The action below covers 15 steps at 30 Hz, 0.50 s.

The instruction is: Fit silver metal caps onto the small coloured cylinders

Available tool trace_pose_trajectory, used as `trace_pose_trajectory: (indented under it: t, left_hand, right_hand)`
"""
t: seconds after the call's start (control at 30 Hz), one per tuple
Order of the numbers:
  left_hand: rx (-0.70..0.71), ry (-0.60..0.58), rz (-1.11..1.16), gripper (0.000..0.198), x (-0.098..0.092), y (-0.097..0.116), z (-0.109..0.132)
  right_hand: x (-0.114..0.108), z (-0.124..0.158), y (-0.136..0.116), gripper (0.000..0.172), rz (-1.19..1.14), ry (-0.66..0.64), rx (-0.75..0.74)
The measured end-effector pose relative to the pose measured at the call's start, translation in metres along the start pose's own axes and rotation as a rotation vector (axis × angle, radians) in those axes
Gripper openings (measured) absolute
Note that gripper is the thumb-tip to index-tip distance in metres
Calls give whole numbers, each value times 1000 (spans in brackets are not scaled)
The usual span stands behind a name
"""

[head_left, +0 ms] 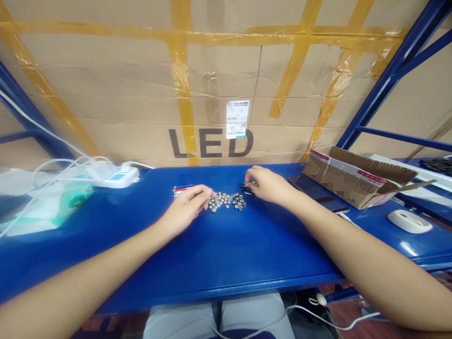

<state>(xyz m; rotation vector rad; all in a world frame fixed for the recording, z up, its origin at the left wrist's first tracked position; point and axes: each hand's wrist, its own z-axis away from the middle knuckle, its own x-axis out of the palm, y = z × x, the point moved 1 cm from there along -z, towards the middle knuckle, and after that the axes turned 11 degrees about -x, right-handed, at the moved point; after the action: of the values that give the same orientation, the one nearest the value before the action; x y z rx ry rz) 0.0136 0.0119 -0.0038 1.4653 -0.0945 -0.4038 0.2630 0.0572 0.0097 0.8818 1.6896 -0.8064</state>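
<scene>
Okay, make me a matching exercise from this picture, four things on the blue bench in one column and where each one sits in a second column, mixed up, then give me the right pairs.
Things:
1. pile of button cells
2. white power strip
3. open cardboard box
4. roll of white tape

Places:
A. near the bench's right edge, nearer the person than the box
B. far left, with white cables
C. between the left hand and right hand
D. right of the right hand, flaps open

Pairs: 1-C, 2-B, 3-D, 4-A
</scene>
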Motion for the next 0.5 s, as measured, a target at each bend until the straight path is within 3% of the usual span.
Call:
trace_pose_trajectory:
  t: [0.17, 0.5]
  left_hand:
    - [-16, -14, 33, 30, 0, -1, -1]
    - [-29, -55, 113, 28, -1, -1, -3]
  right_hand:
    - [3, -2, -1, 3, -32, 10, -32]
    - [12, -1, -5, 13, -44, -56, -66]
